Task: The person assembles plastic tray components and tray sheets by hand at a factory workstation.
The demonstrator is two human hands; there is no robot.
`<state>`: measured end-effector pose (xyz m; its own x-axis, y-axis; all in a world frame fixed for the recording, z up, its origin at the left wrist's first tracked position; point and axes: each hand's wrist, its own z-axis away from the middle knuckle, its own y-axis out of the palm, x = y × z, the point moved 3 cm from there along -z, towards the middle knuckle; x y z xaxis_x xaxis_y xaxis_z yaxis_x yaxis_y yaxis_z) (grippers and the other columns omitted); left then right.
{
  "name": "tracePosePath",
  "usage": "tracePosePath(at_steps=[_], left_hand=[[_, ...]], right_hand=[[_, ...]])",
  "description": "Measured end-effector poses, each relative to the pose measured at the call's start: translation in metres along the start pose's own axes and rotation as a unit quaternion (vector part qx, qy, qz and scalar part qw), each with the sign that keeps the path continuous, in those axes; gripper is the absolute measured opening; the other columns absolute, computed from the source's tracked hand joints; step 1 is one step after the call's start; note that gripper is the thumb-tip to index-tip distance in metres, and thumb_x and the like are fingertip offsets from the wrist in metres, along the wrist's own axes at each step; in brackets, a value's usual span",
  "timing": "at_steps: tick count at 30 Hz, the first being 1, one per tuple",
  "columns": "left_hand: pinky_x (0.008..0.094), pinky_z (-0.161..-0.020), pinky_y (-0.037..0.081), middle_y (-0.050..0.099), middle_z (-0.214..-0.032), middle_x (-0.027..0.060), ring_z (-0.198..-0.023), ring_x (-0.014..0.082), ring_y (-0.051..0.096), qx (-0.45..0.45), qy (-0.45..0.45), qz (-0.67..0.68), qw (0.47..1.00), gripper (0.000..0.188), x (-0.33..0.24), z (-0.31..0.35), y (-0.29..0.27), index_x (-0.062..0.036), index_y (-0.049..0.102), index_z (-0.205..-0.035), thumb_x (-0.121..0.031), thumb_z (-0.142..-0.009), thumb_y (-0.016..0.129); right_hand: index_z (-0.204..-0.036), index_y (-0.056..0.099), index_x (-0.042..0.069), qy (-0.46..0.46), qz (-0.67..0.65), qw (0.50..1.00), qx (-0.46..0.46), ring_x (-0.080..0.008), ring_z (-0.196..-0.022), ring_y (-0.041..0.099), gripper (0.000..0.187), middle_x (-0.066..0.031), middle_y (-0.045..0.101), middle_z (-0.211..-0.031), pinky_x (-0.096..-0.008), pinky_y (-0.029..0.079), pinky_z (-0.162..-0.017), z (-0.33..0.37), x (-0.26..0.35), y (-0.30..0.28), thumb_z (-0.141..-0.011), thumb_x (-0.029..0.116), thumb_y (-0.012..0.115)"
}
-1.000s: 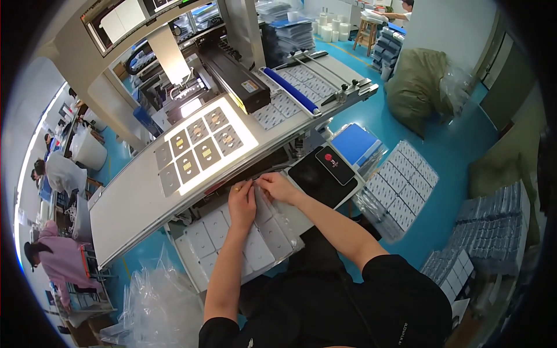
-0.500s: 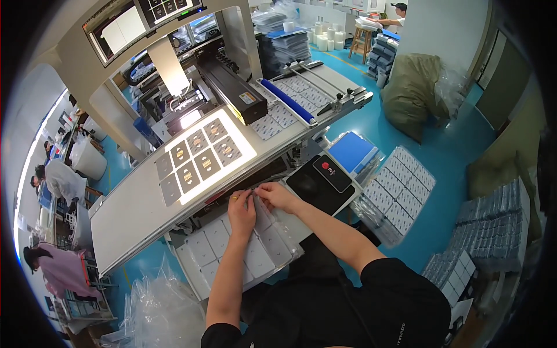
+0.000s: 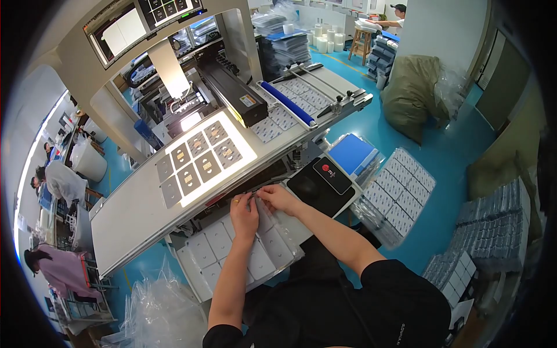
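Observation:
On a tray below the machine lies a stack of clear plastic sheets (image 3: 219, 238) with rows of pale grey square panels, each bearing a small mark. At its far edge my left hand (image 3: 244, 216) is closed, fingertips pinching the rim of the top sheet; a ring shows on one finger. Close beside it my right hand (image 3: 278, 199) pinches the same edge, fingertips almost touching those of the left. The sheet rises slightly between the hands and bends. The exact grip is small and partly hidden by the fingers.
The machine's sloping bed (image 3: 136, 217) carries a lit sheet of dark panels (image 3: 196, 151). At right lie a black pad with a mouse (image 3: 307, 184), a phone (image 3: 333, 175), a blue sheet (image 3: 352, 152) and printed sheets (image 3: 400, 188). Crumpled film (image 3: 159, 304) sits lower left.
Both hands remain at the sheet's far edge. My left hand has shifted very slightly right and down, with its fingers moving a little; the machine and the stack look the same.

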<state>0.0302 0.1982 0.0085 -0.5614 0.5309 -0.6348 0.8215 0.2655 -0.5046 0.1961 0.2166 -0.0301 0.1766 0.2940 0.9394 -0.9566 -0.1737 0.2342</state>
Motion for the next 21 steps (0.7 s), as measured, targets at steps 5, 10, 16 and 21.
tracePosePath(at_steps=[5, 10, 16, 21], left_hand=[[0.0449, -0.089, 0.056, 0.071, -0.103, 0.018, -0.1, 0.0382, 0.068, 0.0, -0.001, -0.005, 1.0, 0.017, -0.001, 0.0, -0.001, 0.0013, 0.077, -0.108, -0.002, -0.092, 0.073], [0.0457, -0.088, 0.056, 0.07, -0.103, 0.0182, -0.099, 0.0384, 0.068, 0.006, 0.003, -0.001, 1.0, 0.016, -0.001, -0.002, 0.0, 0.001, 0.075, -0.107, -0.002, -0.092, 0.072], [0.047, -0.086, 0.055, 0.068, -0.098, 0.0179, -0.096, 0.0377, 0.067, 0.034, -0.057, 0.034, 0.997, 0.012, 0.001, -0.005, -0.001, 0.0007, 0.069, -0.104, 0.001, -0.093, 0.067], [0.0475, -0.084, 0.053, 0.067, -0.098, 0.0169, -0.095, 0.0369, 0.066, 0.081, -0.066, -0.006, 0.995, 0.009, 0.016, -0.009, 0.0, -0.0018, 0.066, -0.104, -0.003, -0.094, 0.066]], right_hand=[[-0.104, 0.072, 0.003, 0.0, 0.006, 1.0, -0.004, -0.0151, -0.063, 0.065, 0.028, -0.0042, 0.066, -0.079, -0.0318, 0.055, -0.053, 0.001, 0.001, 0.0, -0.111, 0.028, 0.062], [-0.103, 0.072, 0.002, 0.002, -0.004, 1.0, -0.001, -0.0157, -0.062, 0.064, 0.028, -0.0047, 0.065, -0.078, -0.0319, 0.055, -0.053, 0.001, 0.001, 0.0, -0.111, 0.027, 0.062], [-0.102, 0.071, 0.002, -0.014, 0.02, 1.0, 0.0, -0.0155, -0.062, 0.064, 0.028, -0.0047, 0.065, -0.078, -0.0317, 0.055, -0.053, 0.001, 0.003, 0.0, -0.111, 0.026, 0.061], [-0.101, 0.071, 0.004, -0.007, 0.028, 1.0, 0.004, -0.0143, -0.063, 0.064, 0.026, -0.0025, 0.065, -0.078, -0.0311, 0.055, -0.054, 0.003, 0.005, 0.0, -0.112, 0.026, 0.062]])
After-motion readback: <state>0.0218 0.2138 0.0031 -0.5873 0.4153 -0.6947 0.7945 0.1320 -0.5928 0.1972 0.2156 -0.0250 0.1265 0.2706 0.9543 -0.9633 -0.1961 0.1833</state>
